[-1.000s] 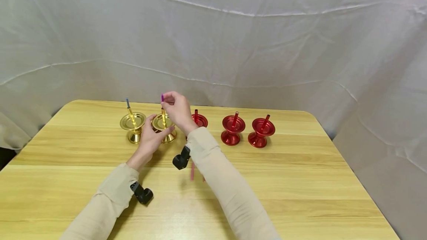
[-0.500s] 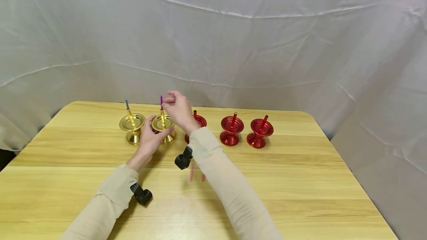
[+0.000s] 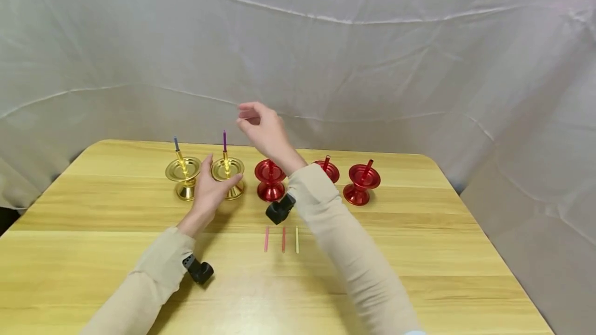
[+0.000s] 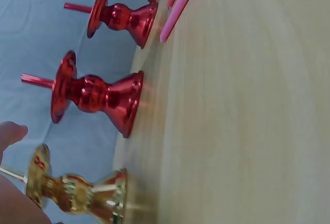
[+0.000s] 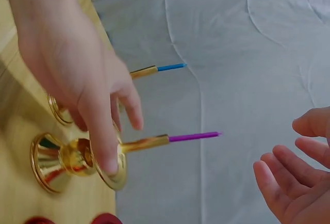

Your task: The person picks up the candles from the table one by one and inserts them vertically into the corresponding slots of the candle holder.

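My right hand [image 3: 265, 125] is raised above the table's back edge with nothing in it, its fingers loosely bent and apart in the right wrist view. A purple candle [image 5: 193, 137] stands in the tube of the second gold candle holder [image 3: 234, 190]. My left hand [image 3: 209, 190] is around this holder's dish, the thumb [image 5: 100, 152] overlapping the dish in the right wrist view and the fingers spread on the far side. Left of it, a blue candle [image 3: 176, 143] stands in the other gold candle holder [image 3: 186, 191].
Three red candle holders stand to the right: one nearest [image 3: 271, 190], one partly behind my right sleeve [image 3: 331, 171], and one farthest right [image 3: 357, 195]. Pink [image 3: 267, 239], red [image 3: 283, 240] and pale yellow [image 3: 297, 240] candles lie in front. A grey cloth [image 3: 372, 66] hangs behind the table.
My right hand has left the purple candle and moved up and right; the candle stands in the holder. My left hand has shifted slightly. The three loose candles now show fully.
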A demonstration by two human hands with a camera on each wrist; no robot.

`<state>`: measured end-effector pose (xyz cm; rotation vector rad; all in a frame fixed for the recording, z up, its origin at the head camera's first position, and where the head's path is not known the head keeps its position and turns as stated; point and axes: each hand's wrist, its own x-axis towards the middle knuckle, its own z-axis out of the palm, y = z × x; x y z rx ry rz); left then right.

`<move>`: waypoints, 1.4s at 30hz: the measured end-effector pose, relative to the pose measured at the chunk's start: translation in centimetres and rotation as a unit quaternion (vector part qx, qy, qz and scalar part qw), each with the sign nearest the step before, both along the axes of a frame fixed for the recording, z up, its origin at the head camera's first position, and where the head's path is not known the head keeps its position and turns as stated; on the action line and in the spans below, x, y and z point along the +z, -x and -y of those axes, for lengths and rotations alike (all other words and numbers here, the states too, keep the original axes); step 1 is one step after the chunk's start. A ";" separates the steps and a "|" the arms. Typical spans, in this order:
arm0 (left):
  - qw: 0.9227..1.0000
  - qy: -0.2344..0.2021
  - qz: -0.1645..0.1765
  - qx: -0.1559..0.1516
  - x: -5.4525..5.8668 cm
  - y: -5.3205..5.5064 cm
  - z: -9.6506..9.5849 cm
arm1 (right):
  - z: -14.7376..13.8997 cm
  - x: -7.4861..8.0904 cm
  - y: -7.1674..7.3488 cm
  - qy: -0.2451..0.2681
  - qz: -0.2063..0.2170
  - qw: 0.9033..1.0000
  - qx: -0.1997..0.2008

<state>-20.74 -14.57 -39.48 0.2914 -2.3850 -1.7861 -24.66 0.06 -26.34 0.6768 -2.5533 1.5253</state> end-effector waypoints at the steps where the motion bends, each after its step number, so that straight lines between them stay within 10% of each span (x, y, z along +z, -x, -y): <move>1: 1.000 0.009 -0.001 0.002 0.2 -0.2 -0.1 | -0.3 0.1 -0.1 -0.004 -0.002 1.000 0.002; 11: 0.995 0.084 -0.050 0.008 1.2 -2.5 -1.1 | -4.0 -1.1 -0.8 -0.012 -0.031 0.999 -0.012; 23: 0.992 0.040 -0.113 -0.038 2.3 -4.4 -3.4 | -10.0 -5.6 -4.4 0.031 -0.005 0.999 -0.023; 32: 0.993 0.008 -0.070 -0.094 2.0 -2.4 -4.9 | -12.3 -9.1 -6.8 0.005 0.042 0.998 -0.041; 42: 0.985 0.110 -0.092 -0.091 1.0 -0.5 -5.9 | -13.6 -12.1 -8.3 -0.040 0.070 0.996 -0.050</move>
